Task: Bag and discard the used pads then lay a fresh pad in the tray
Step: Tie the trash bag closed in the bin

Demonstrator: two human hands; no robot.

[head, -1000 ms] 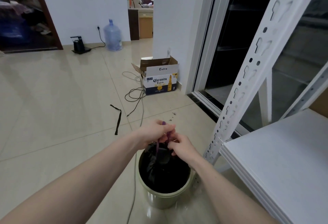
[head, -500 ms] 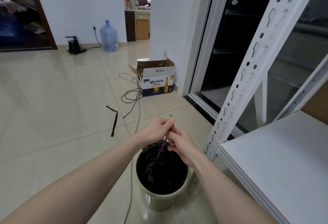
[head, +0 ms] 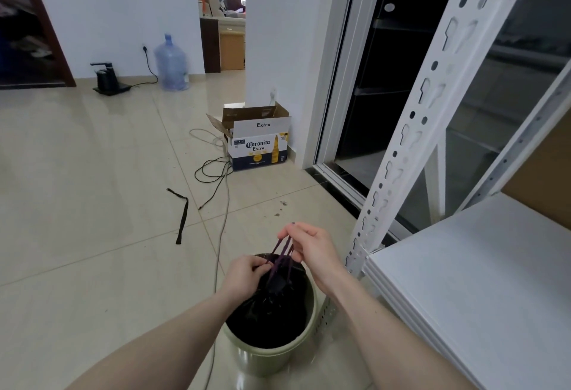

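A black rubbish bag (head: 265, 318) sits inside a pale green bin (head: 272, 358) on the tiled floor. Purple drawstrings (head: 282, 255) rise from the bag's gathered neck. My right hand (head: 312, 249) pinches the upper ends of the strings above the bin. Lower down, my left hand (head: 245, 275) grips the strings at the bag's neck. No pads and no tray are in view.
A white metal shelf unit (head: 482, 281) stands close on the right, its slotted post (head: 411, 117) beside the bin. A Coronita cardboard box (head: 258, 145), loose cables (head: 216, 173) and a black strap (head: 182, 216) lie on the floor ahead. A dark glass door (head: 386, 80) is behind the shelf.
My hands have come apart: the right one has lifted with the purple strings, the left one has dropped to the bag's neck. The camera has tilted slightly.
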